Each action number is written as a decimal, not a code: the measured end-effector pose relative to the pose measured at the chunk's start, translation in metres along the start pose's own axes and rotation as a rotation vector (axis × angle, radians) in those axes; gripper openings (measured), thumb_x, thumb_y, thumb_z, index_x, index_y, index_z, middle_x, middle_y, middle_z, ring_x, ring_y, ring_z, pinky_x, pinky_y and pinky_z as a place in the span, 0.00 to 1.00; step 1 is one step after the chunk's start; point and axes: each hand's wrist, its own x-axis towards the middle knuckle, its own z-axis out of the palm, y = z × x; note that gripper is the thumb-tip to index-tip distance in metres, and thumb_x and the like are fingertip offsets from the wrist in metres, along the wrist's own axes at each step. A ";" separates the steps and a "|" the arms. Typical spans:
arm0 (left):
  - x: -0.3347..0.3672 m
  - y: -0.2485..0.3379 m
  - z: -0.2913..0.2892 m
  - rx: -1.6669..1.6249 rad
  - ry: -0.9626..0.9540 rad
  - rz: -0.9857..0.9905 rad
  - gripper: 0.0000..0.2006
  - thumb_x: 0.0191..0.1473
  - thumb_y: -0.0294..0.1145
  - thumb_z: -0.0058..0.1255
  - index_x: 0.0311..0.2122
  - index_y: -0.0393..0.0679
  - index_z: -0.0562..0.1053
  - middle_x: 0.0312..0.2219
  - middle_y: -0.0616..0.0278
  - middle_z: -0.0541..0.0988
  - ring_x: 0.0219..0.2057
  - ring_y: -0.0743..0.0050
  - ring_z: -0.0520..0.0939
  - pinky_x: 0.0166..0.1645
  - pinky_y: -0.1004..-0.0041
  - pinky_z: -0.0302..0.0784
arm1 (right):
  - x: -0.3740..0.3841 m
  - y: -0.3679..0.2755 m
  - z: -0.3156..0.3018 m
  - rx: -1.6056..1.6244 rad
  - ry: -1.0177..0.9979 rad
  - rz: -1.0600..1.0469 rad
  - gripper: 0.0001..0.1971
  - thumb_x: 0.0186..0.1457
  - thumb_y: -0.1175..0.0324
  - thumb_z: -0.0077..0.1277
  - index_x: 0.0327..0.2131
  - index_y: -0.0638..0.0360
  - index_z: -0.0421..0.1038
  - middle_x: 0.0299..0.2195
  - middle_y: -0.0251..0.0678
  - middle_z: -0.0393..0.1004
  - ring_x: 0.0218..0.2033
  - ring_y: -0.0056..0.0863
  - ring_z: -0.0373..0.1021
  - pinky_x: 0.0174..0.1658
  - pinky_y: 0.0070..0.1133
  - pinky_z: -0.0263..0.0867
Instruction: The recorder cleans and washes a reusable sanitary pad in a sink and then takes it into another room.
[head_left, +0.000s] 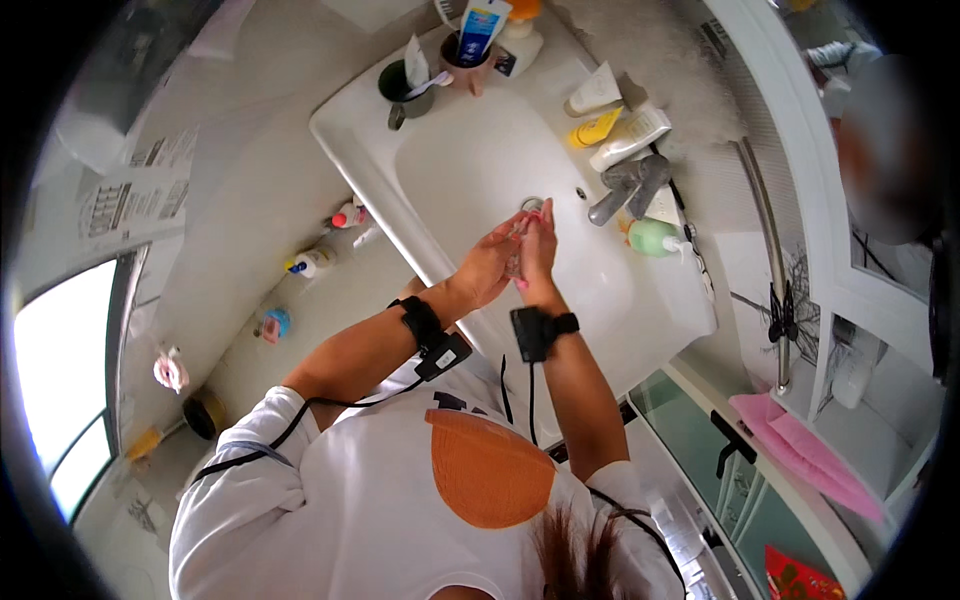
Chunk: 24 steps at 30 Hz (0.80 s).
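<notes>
We have both hands together over the sink (640,315), a bit right of center. Left hand (485,265) comes in from the left, fingers pointing far and right, palm turned in toward the other. Right hand (538,248) comes from the near side, nearly straight up, fingers pointing far, thumb side toward the left hand. Palms face each other, fingers fairly straight. We see clear, shiny stuff (515,258) between the palms; water or lather, we can't say. Can't tell whether either hand is closed on anything.

Left forearm (350,350) runs slantwise from near left; right forearm (580,400) leans slightly left from the near right. We note a black strap on each wrist: left strap (420,320), right strap (535,333), each with a box and cable. Drain (531,204) is just beyond the fingertips in this view.

Right of the hands, on the sink rim: grey tap (652,180), green pump bottle (655,238), and, farther off, yellow tube (596,128) between two pale tubes. Far rim: dark green cup (408,100) on the left, pinkish cup (466,75) holding a blue-and-white tube (482,30), orange-topped bottle (520,48) right beside it.
</notes>
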 end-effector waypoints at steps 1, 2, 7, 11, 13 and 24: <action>-0.004 -0.003 0.010 -0.018 0.005 -0.004 0.22 0.52 0.23 0.32 0.54 0.46 0.55 0.42 0.63 0.68 0.35 0.77 0.70 0.37 0.79 0.69 | 0.008 0.006 -0.012 0.018 0.008 -0.063 0.22 0.54 0.69 0.31 0.54 0.57 0.47 0.42 0.36 0.62 0.42 0.23 0.60 0.46 0.18 0.57; -0.003 -0.001 0.007 -0.027 0.009 0.006 0.22 0.52 0.23 0.32 0.54 0.46 0.55 0.42 0.63 0.68 0.35 0.77 0.70 0.37 0.79 0.69 | 0.007 0.010 -0.011 0.009 -0.002 -0.060 0.22 0.54 0.69 0.31 0.54 0.57 0.47 0.42 0.36 0.62 0.42 0.23 0.60 0.46 0.18 0.57; 0.017 0.025 -0.017 0.091 0.179 0.199 0.21 0.52 0.23 0.31 0.53 0.46 0.55 0.37 0.65 0.70 0.33 0.79 0.71 0.34 0.81 0.70 | -0.046 0.006 0.028 -0.256 -0.256 -0.284 0.23 0.52 0.73 0.29 0.55 0.59 0.47 0.54 0.39 0.52 0.50 0.25 0.55 0.51 0.18 0.50; 0.008 0.012 -0.027 0.093 0.035 0.055 0.21 0.52 0.26 0.34 0.53 0.45 0.55 0.37 0.65 0.70 0.34 0.81 0.70 0.33 0.81 0.69 | -0.030 0.012 0.022 -0.212 -0.108 -0.124 0.23 0.54 0.71 0.31 0.55 0.55 0.47 0.49 0.36 0.58 0.48 0.24 0.57 0.46 0.18 0.55; -0.002 -0.005 0.011 0.028 -0.019 0.035 0.22 0.52 0.26 0.35 0.54 0.44 0.54 0.45 0.64 0.66 0.43 0.76 0.68 0.42 0.79 0.67 | 0.027 0.033 -0.029 0.022 -0.146 -0.280 0.23 0.55 0.62 0.38 0.54 0.57 0.50 0.36 0.35 0.64 0.34 0.22 0.64 0.37 0.15 0.62; 0.017 0.004 -0.010 0.110 0.120 0.078 0.18 0.53 0.24 0.32 0.51 0.43 0.58 0.45 0.63 0.66 0.43 0.75 0.69 0.42 0.78 0.69 | -0.005 0.044 -0.015 0.015 -0.189 -0.239 0.23 0.55 0.66 0.31 0.55 0.56 0.47 0.53 0.37 0.52 0.52 0.25 0.52 0.52 0.20 0.50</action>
